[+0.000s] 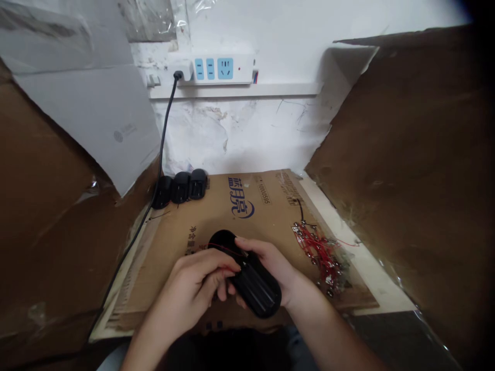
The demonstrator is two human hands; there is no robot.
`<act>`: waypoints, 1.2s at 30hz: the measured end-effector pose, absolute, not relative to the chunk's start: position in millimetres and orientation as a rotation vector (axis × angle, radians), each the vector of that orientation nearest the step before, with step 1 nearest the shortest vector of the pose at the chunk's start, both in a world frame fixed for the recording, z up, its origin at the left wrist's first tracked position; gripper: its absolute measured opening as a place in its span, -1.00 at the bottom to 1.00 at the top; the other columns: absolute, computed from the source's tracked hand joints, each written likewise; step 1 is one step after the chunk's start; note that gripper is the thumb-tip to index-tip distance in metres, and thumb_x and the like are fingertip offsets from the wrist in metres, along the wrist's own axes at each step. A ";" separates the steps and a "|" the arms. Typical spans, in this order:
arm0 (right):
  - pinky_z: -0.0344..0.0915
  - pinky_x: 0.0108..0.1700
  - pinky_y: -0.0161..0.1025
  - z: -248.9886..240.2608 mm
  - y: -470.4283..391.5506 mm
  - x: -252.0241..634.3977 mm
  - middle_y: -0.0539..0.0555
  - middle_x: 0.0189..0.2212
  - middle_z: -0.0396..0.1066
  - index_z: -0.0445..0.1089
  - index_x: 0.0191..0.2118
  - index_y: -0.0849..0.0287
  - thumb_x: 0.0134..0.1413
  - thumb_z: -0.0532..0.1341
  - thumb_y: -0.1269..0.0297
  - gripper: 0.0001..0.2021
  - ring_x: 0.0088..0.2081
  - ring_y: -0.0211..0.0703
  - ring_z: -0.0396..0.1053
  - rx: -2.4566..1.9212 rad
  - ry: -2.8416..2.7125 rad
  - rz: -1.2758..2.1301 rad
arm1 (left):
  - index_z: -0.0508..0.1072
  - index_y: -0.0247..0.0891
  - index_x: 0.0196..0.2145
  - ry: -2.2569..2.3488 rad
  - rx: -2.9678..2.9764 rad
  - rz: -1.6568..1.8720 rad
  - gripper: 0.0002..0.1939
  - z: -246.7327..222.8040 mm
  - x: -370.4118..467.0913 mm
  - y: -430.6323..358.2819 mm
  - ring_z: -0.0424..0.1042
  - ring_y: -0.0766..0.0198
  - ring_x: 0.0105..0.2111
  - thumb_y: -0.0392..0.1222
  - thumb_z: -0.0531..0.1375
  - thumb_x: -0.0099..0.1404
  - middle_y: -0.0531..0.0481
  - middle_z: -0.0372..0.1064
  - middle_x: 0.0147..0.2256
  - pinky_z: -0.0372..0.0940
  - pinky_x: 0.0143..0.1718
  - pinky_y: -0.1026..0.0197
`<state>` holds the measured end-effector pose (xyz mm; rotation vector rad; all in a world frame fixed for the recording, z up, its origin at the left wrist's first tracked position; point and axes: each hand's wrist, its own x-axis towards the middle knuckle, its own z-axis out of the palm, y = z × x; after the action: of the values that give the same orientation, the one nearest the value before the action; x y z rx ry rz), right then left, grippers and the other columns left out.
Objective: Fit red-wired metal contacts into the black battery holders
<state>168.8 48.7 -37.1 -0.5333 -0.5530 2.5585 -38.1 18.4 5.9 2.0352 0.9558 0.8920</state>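
Observation:
A long black plastic housing with rounded ends (257, 288) is tilted above the cardboard, its grooved hollow side facing me. My right hand (274, 263) grips it along the right edge, thumb near its upper part. My left hand (204, 278) is closed in a pinch at the housing's left edge, beside the upper end of the grooves. A bit of red shows at those fingertips, seemingly part of the thin red wire (226, 249) that loops across the housing. Whatever small part is at the wire's end is hidden by the fingers.
Red wires with small metal pieces (323, 255) lie heaped on the cardboard sheet (270, 221) at right. Several black housings (180, 187) stand at the back left. A black cable (164, 131) hangs from the power strip (216, 69). Cardboard walls (410, 154) flank both sides.

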 end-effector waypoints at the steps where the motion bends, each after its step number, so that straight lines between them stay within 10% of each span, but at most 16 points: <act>1: 0.52 -0.50 -0.31 -37.6 48.5 169.0 0.21 -0.46 0.60 0.54 -0.22 0.32 0.40 0.12 -0.12 -0.47 -0.51 -0.14 0.54 -0.544 -0.548 2.549 | 0.61 -0.20 -0.10 0.957 2.022 0.886 -0.74 5.7 -38.1 18.5 0.54 0.38 -0.49 -0.35 0.11 0.57 0.02 0.58 -0.34 0.44 -0.40 0.36; 36: 0.49 -0.41 -0.29 -51.7 40.4 160.1 0.24 -0.44 0.57 0.53 -0.23 0.36 0.34 0.20 -0.16 -0.45 -0.48 -0.14 0.50 -0.440 -0.454 2.544 | 0.66 -0.14 -0.08 0.916 2.242 0.885 -0.68 10.1 -36.8 19.7 0.62 0.33 -0.42 -0.47 0.17 0.48 0.01 0.66 -0.27 0.50 -0.33 0.35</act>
<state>160.1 40.4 -51.7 -0.4404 -0.4542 2.5437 -36.8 19.7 10.1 2.2419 0.9156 0.8852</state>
